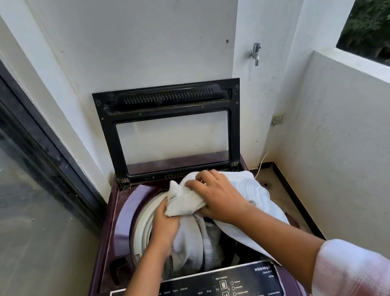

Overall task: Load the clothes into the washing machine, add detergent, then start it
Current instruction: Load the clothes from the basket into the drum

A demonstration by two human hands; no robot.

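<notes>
A maroon top-loading washing machine stands in front of me with its black-framed glass lid raised against the wall. White clothes are bunched over the drum opening and hang down into the drum. My left hand grips a fold of the white cloth at the drum's left side. My right hand presses on top of the same bundle, fingers curled into it. The black control panel with numbered buttons runs along the machine's near edge. No detergent is visible.
A dark-framed glass sliding door lines the left. White walls close in behind and to the right, with a metal tap on the pillar and a wall socket with a cable. A balcony parapet opens to trees.
</notes>
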